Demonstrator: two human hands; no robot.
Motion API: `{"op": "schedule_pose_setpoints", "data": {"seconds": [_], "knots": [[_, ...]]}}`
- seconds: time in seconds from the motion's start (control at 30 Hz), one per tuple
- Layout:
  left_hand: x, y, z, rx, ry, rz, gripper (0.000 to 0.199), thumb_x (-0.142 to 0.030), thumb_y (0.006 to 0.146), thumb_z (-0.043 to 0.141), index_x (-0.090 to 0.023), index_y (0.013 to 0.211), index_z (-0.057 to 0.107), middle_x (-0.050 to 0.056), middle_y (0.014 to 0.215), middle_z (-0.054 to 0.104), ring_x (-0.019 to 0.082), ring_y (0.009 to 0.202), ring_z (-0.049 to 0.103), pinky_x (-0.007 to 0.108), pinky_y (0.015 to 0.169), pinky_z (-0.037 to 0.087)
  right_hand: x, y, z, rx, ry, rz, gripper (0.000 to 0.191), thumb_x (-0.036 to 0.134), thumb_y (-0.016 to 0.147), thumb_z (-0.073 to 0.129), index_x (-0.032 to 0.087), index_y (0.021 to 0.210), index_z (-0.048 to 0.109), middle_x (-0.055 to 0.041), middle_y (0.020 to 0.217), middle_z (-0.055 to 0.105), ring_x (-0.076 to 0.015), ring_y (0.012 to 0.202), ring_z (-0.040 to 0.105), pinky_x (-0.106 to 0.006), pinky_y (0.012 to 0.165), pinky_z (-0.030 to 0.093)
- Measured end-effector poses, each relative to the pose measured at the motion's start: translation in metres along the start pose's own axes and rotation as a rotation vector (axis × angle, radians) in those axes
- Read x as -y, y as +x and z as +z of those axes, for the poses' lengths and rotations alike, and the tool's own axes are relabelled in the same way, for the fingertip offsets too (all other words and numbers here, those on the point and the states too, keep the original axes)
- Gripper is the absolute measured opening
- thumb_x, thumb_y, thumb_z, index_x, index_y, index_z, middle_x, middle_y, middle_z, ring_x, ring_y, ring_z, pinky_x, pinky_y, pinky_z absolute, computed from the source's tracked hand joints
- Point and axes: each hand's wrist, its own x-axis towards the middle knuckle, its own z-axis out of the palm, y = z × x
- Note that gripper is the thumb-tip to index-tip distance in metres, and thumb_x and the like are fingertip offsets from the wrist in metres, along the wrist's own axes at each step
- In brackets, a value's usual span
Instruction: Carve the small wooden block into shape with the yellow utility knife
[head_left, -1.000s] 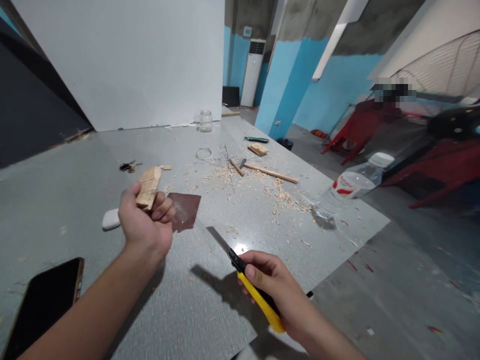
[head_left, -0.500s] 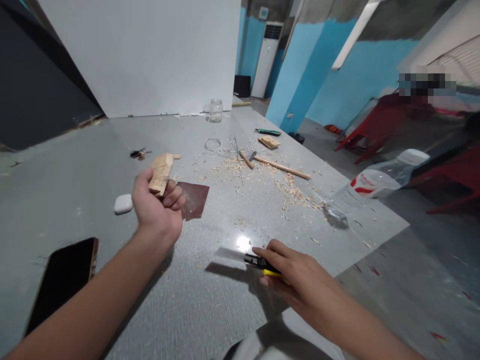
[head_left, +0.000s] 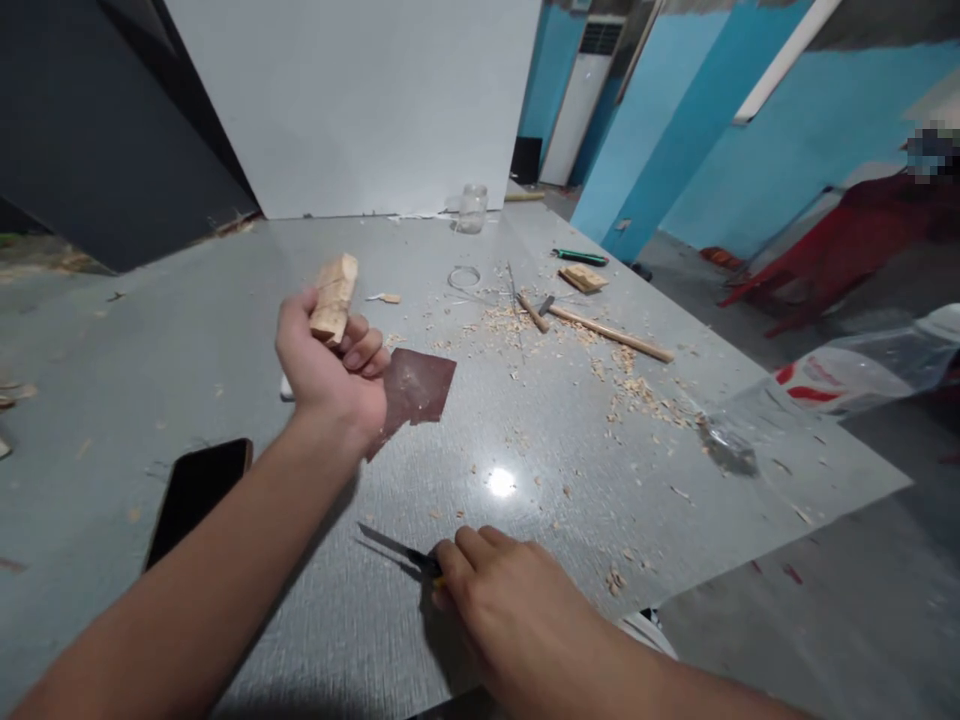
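A pale carved wood block [head_left: 334,298] is held in my left hand [head_left: 322,360], raised above the table, fingers wrapped round its lower part. Beside that wrist lies a dark red sheet of sandpaper [head_left: 421,386]. Low in the middle of the view, my right hand [head_left: 499,590] is closed on a utility knife [head_left: 429,566]. The knife's long blade points left, low over the table, and the hand hides most of the handle.
On the grey table [head_left: 300,560] lie a phone [head_left: 196,490], a hammer [head_left: 611,333], wood shavings [head_left: 637,395], a wire coil [head_left: 463,277], a green-handled tool [head_left: 580,257] and another wood piece [head_left: 583,279]. A glass jar [head_left: 473,210] stands behind; a plastic bottle [head_left: 832,380] is at right.
The view has shifted, so the table things appear further right. My right hand with the knife has moved left and lower, and the blade now lies close to the tabletop. My left hand still holds the block.
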Motion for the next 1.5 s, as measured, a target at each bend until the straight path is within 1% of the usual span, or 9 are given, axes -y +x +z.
{"op": "schedule_pose_setpoints", "data": {"seconds": [0.2,0.37,0.6,0.8,0.97,1.07,1.17,1.33,1.5], "knots": [[-0.002,-0.001,0.001,-0.002,0.006,-0.009,0.034,-0.034,0.095,0.047,-0.022,0.065,0.034,-0.007,0.054,0.022,0.007,0.041,0.017,0.027,0.045,0.008,0.013,0.014,0.013,0.032,-0.057,-0.056,0.026,0.02,0.091,0.06,0.01,0.114,0.067,-0.0154,0.099,0.074,-0.0231,0.069,0.063,-0.034,0.048,0.037],[-0.002,-0.003,0.004,-0.023,0.017,-0.024,0.034,-0.032,0.096,0.044,-0.022,0.064,0.034,-0.007,0.053,0.022,0.008,0.04,0.016,0.027,0.043,0.009,0.0,0.011,0.013,0.1,-0.151,0.014,0.054,0.011,0.086,0.057,-0.001,0.139,0.056,-0.0213,0.109,0.074,-0.0242,0.07,0.068,-0.034,0.049,0.039],[-0.005,-0.003,0.004,-0.027,-0.005,-0.005,0.036,-0.034,0.093,0.05,-0.022,0.063,0.033,-0.007,0.052,0.025,0.007,0.039,0.019,0.025,0.041,0.013,-0.055,-0.019,-0.008,0.053,-0.085,0.322,0.038,0.012,0.095,0.049,0.011,0.129,0.065,-0.0122,0.094,0.075,-0.0214,0.072,0.07,-0.033,0.059,0.041],[-0.004,-0.003,0.002,0.003,0.014,-0.007,0.037,-0.033,0.094,0.048,-0.021,0.063,0.032,-0.006,0.053,0.023,0.006,0.039,0.02,0.024,0.041,0.013,-0.129,-0.038,-0.028,-0.018,-0.224,0.598,0.036,0.023,0.101,0.048,0.017,0.131,0.067,-0.0117,0.099,0.076,-0.0254,0.082,0.073,-0.032,0.062,0.041],[-0.005,-0.001,0.002,0.016,0.085,0.012,0.034,-0.031,0.09,0.044,-0.021,0.061,0.028,-0.006,0.053,0.021,0.007,0.04,0.016,0.025,0.041,0.012,-0.171,-0.057,-0.053,-0.129,-0.141,0.524,0.035,0.024,0.104,0.047,0.018,0.132,0.067,-0.013,0.116,0.075,-0.0265,0.102,0.07,-0.033,0.079,0.049],[-0.004,0.001,0.002,0.007,0.131,0.022,0.034,-0.032,0.088,0.041,-0.021,0.06,0.025,-0.007,0.052,0.019,0.007,0.041,0.013,0.025,0.04,0.01,-0.163,-0.078,-0.064,-0.179,-0.004,0.356,0.032,0.028,0.107,0.047,0.018,0.13,0.067,-0.0132,0.117,0.073,-0.0258,0.106,0.067,-0.036,0.089,0.049],[-0.001,0.003,0.001,0.007,0.152,0.042,0.035,-0.031,0.088,0.04,-0.02,0.059,0.024,-0.007,0.052,0.017,0.006,0.04,0.012,0.025,0.04,0.008,-0.132,-0.098,-0.062,-0.126,0.121,0.289,0.029,0.031,0.107,0.048,0.018,0.127,0.066,-0.0126,0.11,0.072,-0.0239,0.098,0.066,-0.036,0.084,0.049],[0.002,0.005,-0.003,-0.01,0.179,0.038,0.034,-0.031,0.085,0.046,-0.02,0.059,0.026,-0.007,0.053,0.018,0.006,0.04,0.013,0.025,0.038,0.01,-0.079,-0.118,-0.033,-0.07,0.181,0.267,0.03,0.029,0.108,0.046,0.02,0.13,0.063,-0.0115,0.103,0.072,-0.024,0.091,0.062,-0.036,0.075,0.046],[0.003,0.01,-0.01,0.059,0.159,0.052,0.035,-0.033,0.083,0.053,-0.02,0.062,0.028,-0.007,0.053,0.022,0.006,0.041,0.018,0.022,0.037,0.015,-0.072,-0.123,-0.007,-0.059,0.037,0.231,0.025,0.027,0.106,0.05,0.022,0.124,0.067,-0.0083,0.095,0.072,-0.023,0.082,0.059,-0.036,0.068,0.041]]}}
